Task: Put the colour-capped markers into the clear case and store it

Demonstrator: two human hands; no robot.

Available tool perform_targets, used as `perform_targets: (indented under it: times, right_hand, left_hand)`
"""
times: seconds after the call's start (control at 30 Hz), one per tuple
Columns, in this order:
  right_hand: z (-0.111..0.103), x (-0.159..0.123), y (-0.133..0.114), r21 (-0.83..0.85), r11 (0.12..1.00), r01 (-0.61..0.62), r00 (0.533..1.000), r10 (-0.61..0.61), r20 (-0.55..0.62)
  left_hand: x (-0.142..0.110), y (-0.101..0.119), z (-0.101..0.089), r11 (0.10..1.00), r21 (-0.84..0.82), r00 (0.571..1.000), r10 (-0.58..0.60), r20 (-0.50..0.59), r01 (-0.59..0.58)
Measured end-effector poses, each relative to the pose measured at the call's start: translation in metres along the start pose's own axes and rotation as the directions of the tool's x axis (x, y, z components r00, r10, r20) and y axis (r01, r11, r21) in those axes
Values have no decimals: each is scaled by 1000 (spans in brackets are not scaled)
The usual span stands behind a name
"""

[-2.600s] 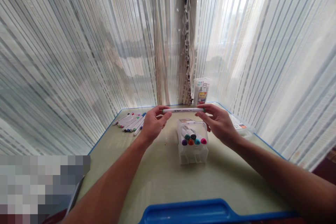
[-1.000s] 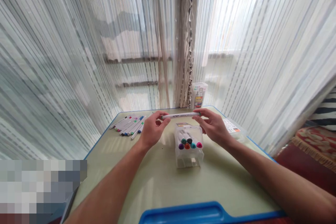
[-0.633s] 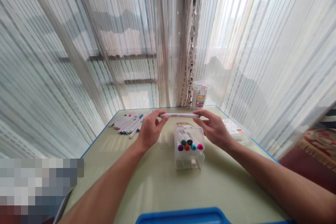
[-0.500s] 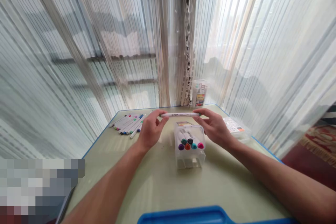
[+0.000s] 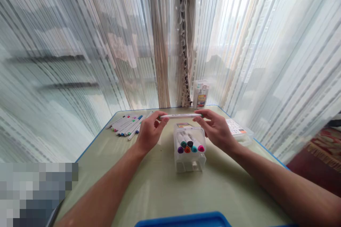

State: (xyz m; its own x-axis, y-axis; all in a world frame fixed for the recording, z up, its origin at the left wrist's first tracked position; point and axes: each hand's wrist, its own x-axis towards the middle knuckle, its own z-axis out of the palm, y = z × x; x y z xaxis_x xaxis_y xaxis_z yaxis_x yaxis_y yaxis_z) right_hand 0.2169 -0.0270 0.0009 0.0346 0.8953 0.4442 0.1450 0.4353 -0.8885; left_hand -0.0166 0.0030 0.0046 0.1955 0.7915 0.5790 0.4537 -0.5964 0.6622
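Note:
A white marker (image 5: 181,116) is held level between my two hands, above and behind a clear plastic box. My left hand (image 5: 152,129) pinches its left end, and my right hand (image 5: 213,124) pinches the green-tipped right end. Below it on the table stands the clear plastic box (image 5: 189,165). Several markers (image 5: 187,149) lie in the box with purple, orange, turquoise, pink, green and dark ends facing me. To the left of my left hand, a loose pile of white markers (image 5: 126,126) with coloured ends rests on the table.
A clear case with a label (image 5: 201,95) stands at the back edge against the curtain (image 5: 128,42). Beyond my right hand lies a flat clear lid (image 5: 238,129). A blue tray (image 5: 183,220) sits at the near edge of the pale green table (image 5: 157,188).
The camera view has shifted slightly, so the table and the box appear a little further left. Both hands keep hold of the marker, nearly unmoved.

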Motion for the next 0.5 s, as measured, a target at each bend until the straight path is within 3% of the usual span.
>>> perform_targets:
  times: [0.27,0.5]
  right_hand:
    - [1,-1,-1,16,1000,-7,1000,7,13]
    - [2,3,0,118,989,-91,995,95,-33]
  left_hand:
    - [-3,4,5,983,-154,995,-97,4,97]
    - [-2,9,5,916,-349,980,-195,43,197]
